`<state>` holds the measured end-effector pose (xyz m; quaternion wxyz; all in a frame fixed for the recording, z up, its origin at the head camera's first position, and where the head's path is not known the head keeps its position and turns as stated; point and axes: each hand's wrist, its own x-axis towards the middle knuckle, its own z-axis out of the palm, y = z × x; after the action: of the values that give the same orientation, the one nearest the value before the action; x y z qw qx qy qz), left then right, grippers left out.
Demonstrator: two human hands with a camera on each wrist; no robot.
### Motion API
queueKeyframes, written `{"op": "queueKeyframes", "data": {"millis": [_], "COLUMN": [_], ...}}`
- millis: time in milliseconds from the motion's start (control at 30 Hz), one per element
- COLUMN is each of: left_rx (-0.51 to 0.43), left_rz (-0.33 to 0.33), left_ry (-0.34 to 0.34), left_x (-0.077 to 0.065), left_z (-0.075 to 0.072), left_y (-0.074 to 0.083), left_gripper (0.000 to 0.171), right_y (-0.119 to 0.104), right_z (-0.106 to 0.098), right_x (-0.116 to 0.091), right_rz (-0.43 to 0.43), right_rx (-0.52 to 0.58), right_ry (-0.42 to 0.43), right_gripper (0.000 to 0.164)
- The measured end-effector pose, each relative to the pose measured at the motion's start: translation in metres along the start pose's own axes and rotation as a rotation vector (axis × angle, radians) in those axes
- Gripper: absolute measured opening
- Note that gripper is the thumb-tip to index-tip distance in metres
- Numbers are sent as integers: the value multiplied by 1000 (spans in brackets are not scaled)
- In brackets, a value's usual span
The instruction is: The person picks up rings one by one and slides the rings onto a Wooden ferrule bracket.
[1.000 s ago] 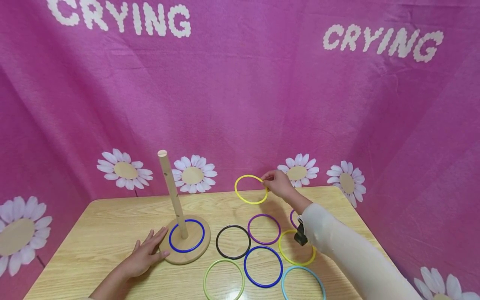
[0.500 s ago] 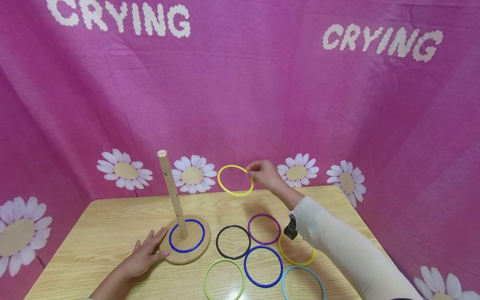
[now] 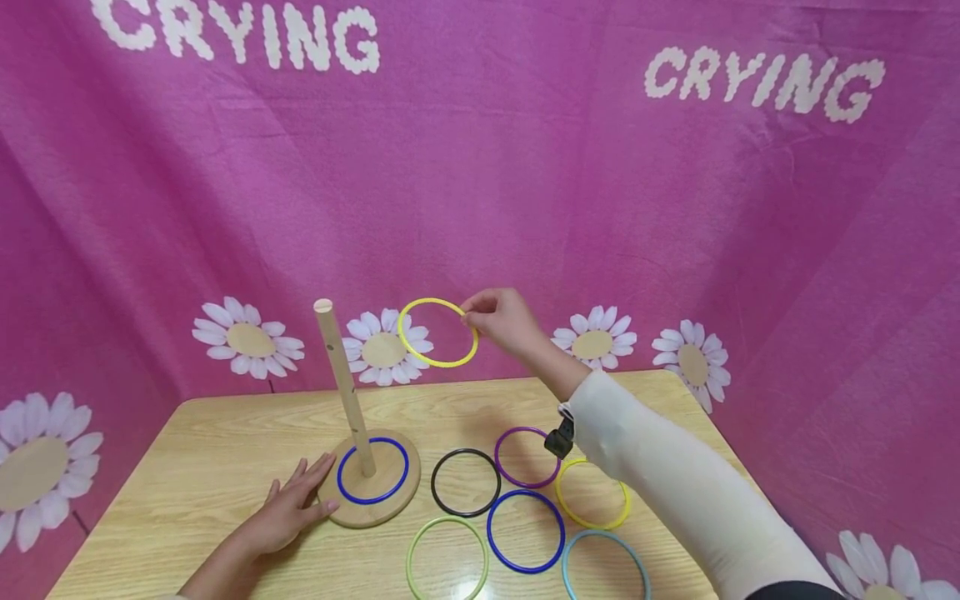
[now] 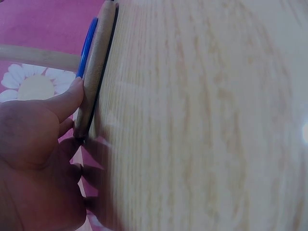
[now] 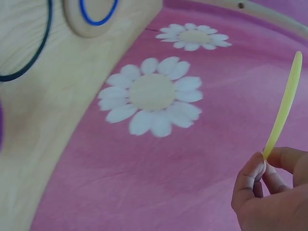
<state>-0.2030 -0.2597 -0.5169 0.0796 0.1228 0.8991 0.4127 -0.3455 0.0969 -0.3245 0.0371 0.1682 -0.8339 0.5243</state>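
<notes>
My right hand (image 3: pixel 504 317) pinches the right rim of a thin yellow ring (image 3: pixel 400 329) between thumb and fingertips, raised above the table's back edge. In the right wrist view, the yellow ring (image 5: pixel 285 101) appears nearly edge-on. Left of it stands an upright wooden peg (image 3: pixel 344 387) on a round wooden base (image 3: pixel 386 479). A blue ring (image 3: pixel 408 469) lies on that base around the peg. My left hand (image 3: pixel 288 508) rests against the base's left edge with fingers spread. In the left wrist view, its thumb (image 4: pixel 72 98) touches the base's rim.
Several rings lie flat right of the base: black (image 3: pixel 466 517), purple (image 3: pixel 529 487), dark blue (image 3: pixel 527 572), light green (image 3: pixel 407 560), another yellow ring (image 3: pixel 592 528) and light blue (image 3: pixel 564 563). A pink flowered cloth (image 3: pixel 480 208) hangs behind the wooden table (image 3: pixel 187 450).
My right hand has carried the yellow ring up and leftward, nearer the peg, from just over the table's back. The left hand has stayed at the base.
</notes>
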Motion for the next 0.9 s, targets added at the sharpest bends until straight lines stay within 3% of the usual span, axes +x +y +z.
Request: {"op": "queueKeyframes", "data": {"millis": [533,900], "left_rx": [14,19], "left_rz": [-36,-19], "left_ry": [-31,-23], "left_x": [0,0], "left_z": [-2,-1], "left_y": [3,2], "left_gripper": [80,79], "right_y": [-70,-91], "right_z": [19,46], "right_x": [7,4], "right_rz": [-79,-101], "right_rx": [125,128], "right_ry": [41,-8], "right_gripper": [14,14]}}
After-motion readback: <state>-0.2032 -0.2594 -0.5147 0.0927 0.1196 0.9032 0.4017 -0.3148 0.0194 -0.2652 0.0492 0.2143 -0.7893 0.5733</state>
